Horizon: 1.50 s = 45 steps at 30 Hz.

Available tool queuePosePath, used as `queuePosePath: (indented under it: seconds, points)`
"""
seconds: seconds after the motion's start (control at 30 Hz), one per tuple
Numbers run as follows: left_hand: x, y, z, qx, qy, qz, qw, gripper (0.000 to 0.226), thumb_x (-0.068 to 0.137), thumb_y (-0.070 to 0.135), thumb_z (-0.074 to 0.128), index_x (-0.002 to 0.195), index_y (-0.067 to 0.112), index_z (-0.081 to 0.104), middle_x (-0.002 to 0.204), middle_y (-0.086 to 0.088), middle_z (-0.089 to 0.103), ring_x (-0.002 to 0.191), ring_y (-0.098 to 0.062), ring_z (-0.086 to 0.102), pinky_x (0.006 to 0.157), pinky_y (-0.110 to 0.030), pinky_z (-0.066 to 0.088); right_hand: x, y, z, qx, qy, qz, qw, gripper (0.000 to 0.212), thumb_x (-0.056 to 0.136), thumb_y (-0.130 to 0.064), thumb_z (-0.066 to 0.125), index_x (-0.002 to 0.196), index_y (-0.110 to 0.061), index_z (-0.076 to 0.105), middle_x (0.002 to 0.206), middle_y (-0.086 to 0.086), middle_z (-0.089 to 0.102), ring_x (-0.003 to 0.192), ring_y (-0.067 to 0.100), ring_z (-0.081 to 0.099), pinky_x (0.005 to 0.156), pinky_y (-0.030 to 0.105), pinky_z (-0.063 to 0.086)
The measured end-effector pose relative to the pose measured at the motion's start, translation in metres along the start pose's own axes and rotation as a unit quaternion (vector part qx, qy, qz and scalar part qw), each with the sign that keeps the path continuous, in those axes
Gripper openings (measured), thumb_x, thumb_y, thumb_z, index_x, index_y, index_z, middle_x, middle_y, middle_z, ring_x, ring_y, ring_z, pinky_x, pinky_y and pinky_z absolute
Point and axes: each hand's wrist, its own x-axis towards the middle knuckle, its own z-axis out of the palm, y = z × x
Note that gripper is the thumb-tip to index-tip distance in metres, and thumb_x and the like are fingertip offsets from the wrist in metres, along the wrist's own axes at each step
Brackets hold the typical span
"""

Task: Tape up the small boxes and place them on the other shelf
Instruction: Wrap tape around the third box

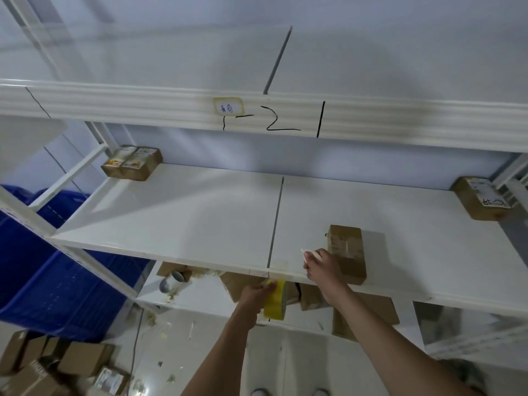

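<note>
Taped small box (347,252) set on middle shelf (171,218), near front edge. Yellow tape roll (275,300) gripped by left hand (254,294); tape end pinched by right hand (320,267). Untaped boxes (303,295) left on lower shelf.

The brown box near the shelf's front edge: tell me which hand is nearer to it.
Right. The right hand is against the brown box at its left side, pinching a small white object. The left hand is lower left, below the shelf edge, gripping the yellow tape roll.
</note>
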Motion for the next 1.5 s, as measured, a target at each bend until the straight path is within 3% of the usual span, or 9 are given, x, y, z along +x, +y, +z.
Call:
queuePosePath:
  seconds: [0.13, 0.3, 0.43, 0.6, 0.73, 0.87, 1.13, 1.3, 1.5]
  points:
    - [0.0, 0.006, 0.001, 0.014, 0.002, -0.008, 1.0, 0.032, 0.092, 0.033, 0.071, 0.108, 0.015, 0.05, 0.101, -0.004, 0.061, 0.1, -0.025, 0.059, 0.083, -0.033, 0.044, -0.001, 0.006, 0.011, -0.067, 0.004, -0.008, 0.998, 0.025, 0.103, -0.034, 0.053, 0.099, -0.012, 0.062, 0.09, 0.008, 0.066, 0.076, 0.018, 0.058, 0.067, 0.032, 0.047]
    - [-0.005, 0.011, 0.003, 0.014, 0.006, -0.004, 1.0, 0.023, 0.095, 0.027, 0.068, 0.085, 0.018, 0.049, 0.092, -0.003, 0.059, 0.096, -0.024, 0.057, 0.083, -0.033, 0.041, 0.0, 0.01, 0.019, -0.121, 0.013, -0.011, 0.993, 0.024, 0.103, -0.032, 0.052, 0.094, -0.012, 0.063, 0.086, 0.004, 0.066, 0.075, 0.018, 0.059, 0.068, 0.031, 0.047]
    - [0.0, 0.0, 0.001, 0.056, 0.01, -0.006, 0.998, 0.025, 0.092, 0.034, 0.07, 0.099, 0.013, 0.058, 0.1, -0.006, 0.063, 0.096, -0.023, 0.06, 0.089, -0.037, 0.051, -0.001, 0.009, 0.018, -0.13, 0.017, -0.007, 0.991, 0.023, 0.103, -0.029, 0.051, 0.093, -0.011, 0.062, 0.083, 0.002, 0.064, 0.074, 0.015, 0.058, 0.065, 0.028, 0.045]
    - [-0.005, -0.013, 0.009, 0.116, 0.073, -0.029, 0.99, 0.038, 0.093, 0.049, 0.064, 0.099, 0.013, 0.057, 0.089, 0.0, 0.059, 0.09, -0.022, 0.062, 0.084, -0.035, 0.051, -0.002, 0.01, 0.015, -0.135, 0.008, 0.001, 0.991, 0.024, 0.104, -0.029, 0.05, 0.09, -0.012, 0.06, 0.081, 0.002, 0.062, 0.072, 0.013, 0.056, 0.061, 0.026, 0.041]
    - [-0.008, -0.01, -0.001, 0.081, -0.006, -0.019, 0.997, 0.031, 0.09, 0.046, 0.069, 0.088, 0.017, 0.059, 0.098, -0.005, 0.062, 0.099, -0.026, 0.063, 0.092, -0.04, 0.052, -0.003, 0.012, 0.013, -0.142, -0.001, 0.01, 0.99, 0.024, 0.105, -0.028, 0.049, 0.091, -0.012, 0.059, 0.083, 0.003, 0.063, 0.071, 0.013, 0.055, 0.058, 0.026, 0.039]
    - [-0.008, -0.024, -0.011, 0.05, -0.059, -0.02, 0.997, 0.032, 0.09, 0.03, 0.073, 0.106, 0.003, 0.065, 0.108, -0.018, 0.066, 0.098, -0.03, 0.067, 0.086, -0.038, 0.057, -0.004, 0.013, 0.016, -0.148, -0.006, 0.017, 0.989, 0.024, 0.105, -0.028, 0.048, 0.092, -0.011, 0.059, 0.086, 0.004, 0.063, 0.072, 0.013, 0.055, 0.057, 0.025, 0.038]
    - [-0.005, -0.024, -0.016, 0.095, 0.017, -0.057, 0.994, 0.032, 0.089, 0.043, 0.071, 0.081, 0.014, 0.059, 0.088, -0.004, 0.057, 0.078, -0.017, 0.052, 0.069, -0.029, 0.04, -0.007, 0.014, 0.029, -0.165, -0.011, 0.024, 0.986, 0.024, 0.104, -0.031, 0.049, 0.095, -0.012, 0.061, 0.09, 0.004, 0.064, 0.074, 0.013, 0.056, 0.055, 0.026, 0.036]
    - [-0.007, -0.04, -0.008, 0.164, 0.067, -0.081, 0.981, 0.055, 0.086, 0.06, 0.067, 0.107, 0.01, 0.057, 0.1, -0.006, 0.062, 0.084, -0.018, 0.06, 0.075, -0.031, 0.048, -0.009, 0.012, 0.03, -0.166, -0.016, 0.029, 0.986, 0.024, 0.104, -0.032, 0.049, 0.092, -0.014, 0.059, 0.084, 0.002, 0.061, 0.07, 0.013, 0.054, 0.055, 0.026, 0.037]
    - [-0.004, -0.04, -0.017, 0.123, -0.01, -0.089, 0.988, 0.053, 0.086, 0.052, 0.071, 0.113, 0.008, 0.059, 0.11, -0.009, 0.062, 0.102, -0.026, 0.062, 0.092, -0.038, 0.052, -0.007, 0.012, 0.023, -0.146, -0.013, 0.033, 0.989, 0.024, 0.103, -0.031, 0.05, 0.096, -0.012, 0.061, 0.087, 0.004, 0.063, 0.076, 0.017, 0.058, 0.064, 0.028, 0.046]
